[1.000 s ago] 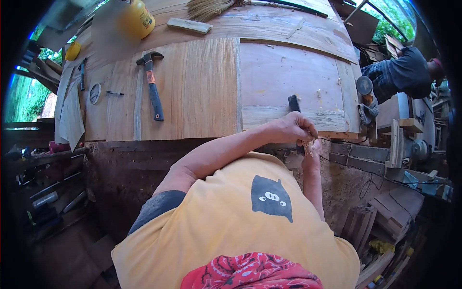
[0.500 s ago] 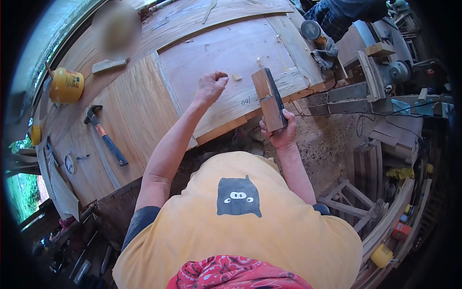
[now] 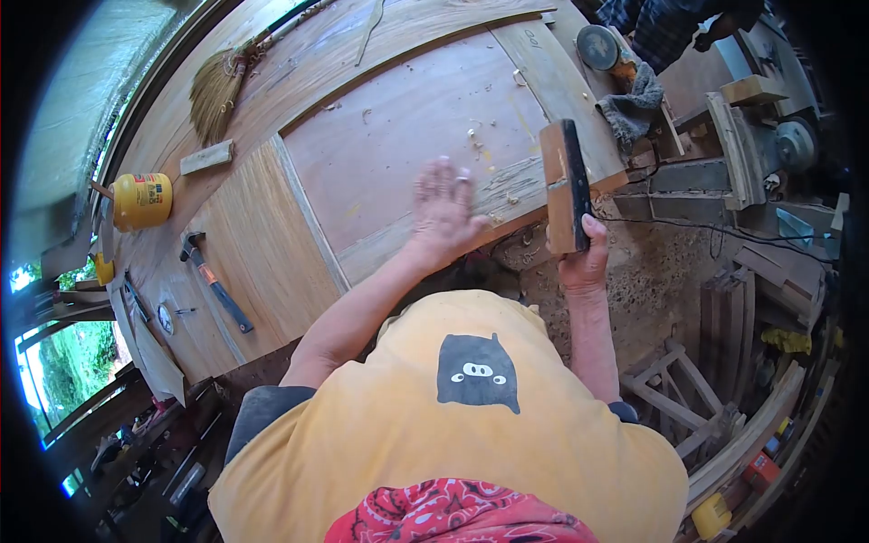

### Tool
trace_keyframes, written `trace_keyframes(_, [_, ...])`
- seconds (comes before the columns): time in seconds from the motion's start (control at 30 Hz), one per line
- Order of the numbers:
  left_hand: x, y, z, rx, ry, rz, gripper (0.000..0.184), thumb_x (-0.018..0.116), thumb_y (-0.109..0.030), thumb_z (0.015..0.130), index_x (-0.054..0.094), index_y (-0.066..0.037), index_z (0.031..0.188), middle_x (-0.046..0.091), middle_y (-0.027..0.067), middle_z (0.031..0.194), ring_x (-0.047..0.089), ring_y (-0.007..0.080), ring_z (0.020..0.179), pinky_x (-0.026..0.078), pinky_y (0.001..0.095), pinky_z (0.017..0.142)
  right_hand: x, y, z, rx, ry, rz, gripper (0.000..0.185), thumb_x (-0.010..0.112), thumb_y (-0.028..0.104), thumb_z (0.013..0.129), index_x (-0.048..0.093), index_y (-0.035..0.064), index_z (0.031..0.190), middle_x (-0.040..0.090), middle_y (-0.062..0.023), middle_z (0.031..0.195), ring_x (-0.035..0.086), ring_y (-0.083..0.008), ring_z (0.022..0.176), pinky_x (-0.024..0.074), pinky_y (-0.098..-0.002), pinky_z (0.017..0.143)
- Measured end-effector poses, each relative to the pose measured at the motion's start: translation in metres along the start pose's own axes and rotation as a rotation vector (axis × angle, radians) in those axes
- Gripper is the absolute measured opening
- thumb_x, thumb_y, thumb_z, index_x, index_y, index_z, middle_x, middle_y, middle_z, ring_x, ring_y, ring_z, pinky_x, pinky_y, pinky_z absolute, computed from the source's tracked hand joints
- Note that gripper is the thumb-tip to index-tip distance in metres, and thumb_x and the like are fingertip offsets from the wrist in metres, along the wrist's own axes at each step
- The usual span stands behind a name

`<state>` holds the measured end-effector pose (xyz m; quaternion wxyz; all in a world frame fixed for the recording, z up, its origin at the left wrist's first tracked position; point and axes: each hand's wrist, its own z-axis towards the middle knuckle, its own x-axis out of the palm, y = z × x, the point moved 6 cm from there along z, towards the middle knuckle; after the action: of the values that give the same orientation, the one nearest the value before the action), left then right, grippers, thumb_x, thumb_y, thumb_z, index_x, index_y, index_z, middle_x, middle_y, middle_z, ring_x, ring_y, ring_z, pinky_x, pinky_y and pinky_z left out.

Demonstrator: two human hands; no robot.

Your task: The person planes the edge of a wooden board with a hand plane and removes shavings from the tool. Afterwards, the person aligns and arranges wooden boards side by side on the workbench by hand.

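My left hand (image 3: 444,217) is open, fingers spread, palm down over the near rail of a framed wood panel (image 3: 389,118); motion slightly smears it. Curled wood shavings (image 3: 473,138) lie around it on the panel. In my right hand (image 3: 587,258) is a wooden hand plane (image 3: 558,167), gripped at its near end and tilted upright beyond the panel's near edge. One long side of the plane is black.
A claw hammer (image 3: 217,285), a yellow tub (image 3: 143,201), a wood offcut (image 3: 207,157) and a straw broom (image 3: 217,95) are on the bench to the left. At the far right sit an angle grinder (image 3: 599,47) and a grey cloth (image 3: 631,104), near another person's clothing (image 3: 665,32).
My left hand has opened from curled fingers and come down to the right over the panel's near rail. The plane has moved right in my right hand. The view has shifted.
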<state>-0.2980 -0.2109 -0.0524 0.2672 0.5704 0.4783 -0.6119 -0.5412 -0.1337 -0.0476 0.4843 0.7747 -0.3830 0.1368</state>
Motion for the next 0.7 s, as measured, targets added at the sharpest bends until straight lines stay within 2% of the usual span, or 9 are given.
trace_keyframes(0.1, [-0.011,-0.077,0.014,0.566,0.252,-0.527,0.078,0.051,-0.057,0.103,0.03,-0.016,0.166,0.009,0.0259,0.174,0.001,0.0402,0.162,-0.001,0.0547,0.129,0.022,0.045,0.004,-0.13,0.038,-0.007,0.059,0.06,0.046,0.094,0.06,-0.0006,0.129,0.065,-0.0092,0.094,0.06,-0.0209,0.077,0.046,-0.0342,0.064])
trace_keyframes(0.23, [-0.035,0.078,0.079,-0.194,-0.357,-0.012,0.082,0.051,-0.06,0.104,0.03,-0.008,0.164,0.015,0.0255,0.173,0.005,0.0408,0.162,0.002,0.0579,0.127,0.028,0.085,-0.015,-0.287,0.005,-0.071,0.066,0.059,0.047,0.091,0.056,-0.0027,0.135,0.064,-0.0117,0.099,0.057,-0.0215,0.08,0.044,-0.0348,0.068])
trace_keyframes(0.3, [-0.062,0.18,0.081,-0.727,-0.404,-0.128,0.09,0.047,-0.065,0.103,0.024,-0.005,0.166,0.012,0.0297,0.172,0.004,0.0448,0.161,0.001,0.0594,0.127,0.007,0.095,-0.023,-0.309,-0.034,-0.122,0.067,0.06,0.046,0.09,0.055,-0.0036,0.136,0.064,-0.0122,0.1,0.058,-0.0219,0.081,0.0442,-0.0349,0.067])
trace_keyframes(0.37, [-0.058,0.227,0.092,-0.906,-0.283,0.015,0.092,0.043,-0.068,0.103,0.023,-0.004,0.166,0.01,0.0314,0.172,0.002,0.0463,0.161,0.002,0.0606,0.127,-0.01,0.089,-0.024,-0.29,-0.112,-0.121,0.068,0.061,0.047,0.09,0.055,-0.0032,0.136,0.063,-0.0121,0.1,0.058,-0.022,0.082,0.0444,-0.0347,0.066])
trace_keyframes(0.47, [-0.033,0.174,0.135,-0.572,-0.312,0.082,0.092,0.04,-0.07,0.102,0.022,-0.007,0.166,0.008,0.0294,0.173,0.002,0.0463,0.161,0.003,0.0619,0.127,-0.021,0.079,-0.014,-0.228,-0.078,-0.09,0.069,0.062,0.048,0.089,0.054,-0.0024,0.136,0.062,-0.0112,0.096,0.057,-0.0218,0.08,0.045,-0.0341,0.065])
trace_keyframes(0.53, [0.009,0.069,0.152,-0.06,-0.15,0.194,0.088,0.038,-0.07,0.103,0.024,-0.011,0.167,0.01,0.0272,0.173,0.004,0.0466,0.16,0.003,0.0613,0.127,-0.011,0.081,-0.002,-0.221,-0.043,-0.046,0.069,0.064,0.048,0.089,0.054,-0.0017,0.136,0.06,-0.0104,0.093,0.055,-0.0215,0.078,0.0449,-0.0337,0.064])
trace_keyframes(0.6, [0.017,-0.053,0.114,0.571,0.142,-0.35,0.082,0.045,-0.067,0.101,0.035,-0.015,0.163,0.011,0.0258,0.173,0.004,0.0435,0.161,0.001,0.0588,0.128,0.004,0.091,0.009,-0.247,-0.03,0.008,0.069,0.064,0.048,0.089,0.054,-0.0007,0.136,0.058,-0.0096,0.09,0.053,-0.0213,0.076,0.0443,-0.0336,0.063])
trace_keyframes(0.63, [-0.006,-0.1,0.09,0.686,0.241,-0.53,0.077,0.045,-0.064,0.102,0.04,-0.016,0.161,0.015,0.0234,0.173,0.006,0.0428,0.161,0.003,0.0583,0.129,0.0,0.097,0.013,-0.243,0.02,0.034,0.069,0.066,0.048,0.088,0.054,0.0001,0.137,0.058,-0.0082,0.096,0.051,-0.021,0.077,0.0415,-0.0335,0.063])
trace_keyframes(0.7, [-0.013,-0.085,0.108,0.544,0.009,-0.304,0.076,0.046,-0.064,0.102,0.04,-0.017,0.161,0.017,0.0224,0.173,0.007,0.0427,0.161,0.003,0.0582,0.129,0.005,0.116,0.01,-0.298,0.052,0.004,0.07,0.066,0.049,0.088,0.054,0.0006,0.137,0.058,-0.007,0.101,0.05,-0.0208,0.079,0.0402,-0.0336,0.063])
